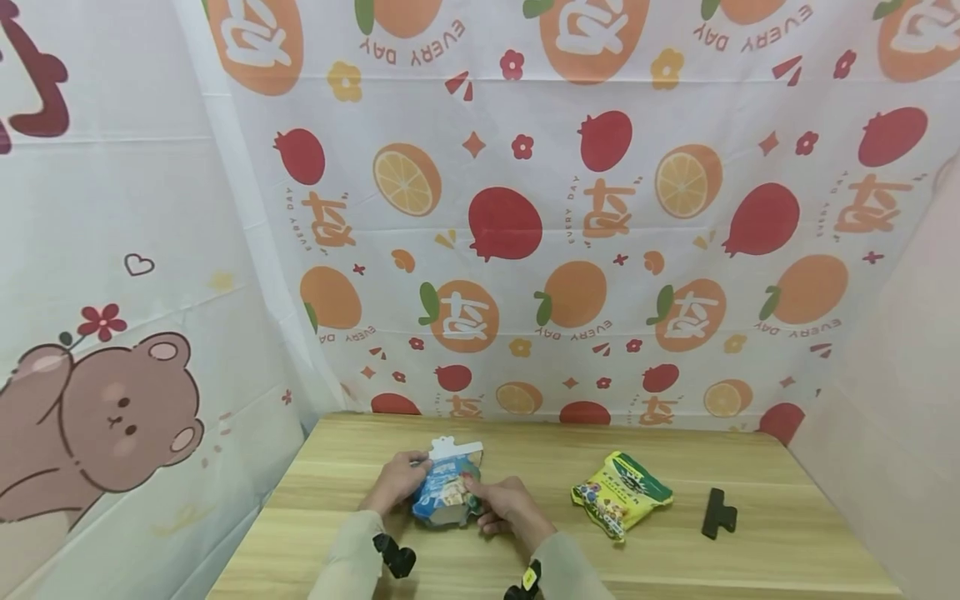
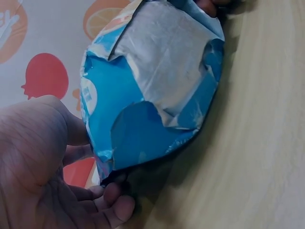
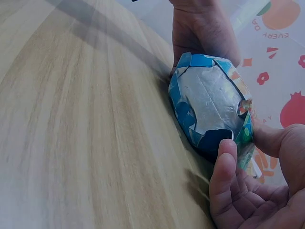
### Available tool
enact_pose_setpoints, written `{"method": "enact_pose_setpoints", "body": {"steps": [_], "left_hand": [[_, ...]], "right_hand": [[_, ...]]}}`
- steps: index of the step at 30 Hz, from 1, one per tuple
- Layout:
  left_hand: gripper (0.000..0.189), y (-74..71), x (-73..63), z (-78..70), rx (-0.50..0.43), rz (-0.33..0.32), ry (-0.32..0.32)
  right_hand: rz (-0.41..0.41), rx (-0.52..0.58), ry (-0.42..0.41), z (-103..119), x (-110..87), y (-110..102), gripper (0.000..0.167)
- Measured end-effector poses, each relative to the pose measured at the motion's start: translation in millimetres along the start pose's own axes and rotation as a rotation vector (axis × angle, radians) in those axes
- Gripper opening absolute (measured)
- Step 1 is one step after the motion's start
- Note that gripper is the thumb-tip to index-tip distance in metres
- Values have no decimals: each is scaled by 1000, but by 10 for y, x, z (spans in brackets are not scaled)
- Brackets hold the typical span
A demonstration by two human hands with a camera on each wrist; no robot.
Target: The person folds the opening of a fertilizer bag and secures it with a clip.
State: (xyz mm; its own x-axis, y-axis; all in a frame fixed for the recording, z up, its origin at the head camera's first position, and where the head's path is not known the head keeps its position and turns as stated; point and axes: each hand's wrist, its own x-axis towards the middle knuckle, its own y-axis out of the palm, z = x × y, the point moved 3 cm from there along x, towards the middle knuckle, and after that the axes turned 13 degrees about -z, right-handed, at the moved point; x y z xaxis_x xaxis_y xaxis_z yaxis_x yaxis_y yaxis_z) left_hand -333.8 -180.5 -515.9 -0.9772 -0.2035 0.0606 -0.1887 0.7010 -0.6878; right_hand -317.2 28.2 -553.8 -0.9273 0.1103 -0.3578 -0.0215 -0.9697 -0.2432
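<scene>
Fingers [image 3: 225,171] of left hand [image 1: 400,482] and right hand [image 1: 513,502] are gripping the blue bag [image 1: 444,492]; gentle, even pressure should be sparing its seemingly fastened white clip [image 1: 456,450]

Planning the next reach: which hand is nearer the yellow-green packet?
Right. The right hand grips the right side of the blue bag, left of the yellow-green packet; the left hand grips the bag's left side, farther away.
</scene>
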Motion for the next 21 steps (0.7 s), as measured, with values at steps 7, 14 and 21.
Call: {"method": "enact_pose_setpoints", "body": {"steps": [7, 14, 21], "left_hand": [[44, -27, -13, 33, -6, -2, -19], [44, -17, -33, 44, -17, -10, -5], [40, -27, -74, -43, 82, -55, 75]], "right_hand": [[8, -16, -14, 9, -5, 38, 50], [30, -18, -38, 5, 2, 35, 52], [63, -34, -44, -12, -4, 24, 55]]}}
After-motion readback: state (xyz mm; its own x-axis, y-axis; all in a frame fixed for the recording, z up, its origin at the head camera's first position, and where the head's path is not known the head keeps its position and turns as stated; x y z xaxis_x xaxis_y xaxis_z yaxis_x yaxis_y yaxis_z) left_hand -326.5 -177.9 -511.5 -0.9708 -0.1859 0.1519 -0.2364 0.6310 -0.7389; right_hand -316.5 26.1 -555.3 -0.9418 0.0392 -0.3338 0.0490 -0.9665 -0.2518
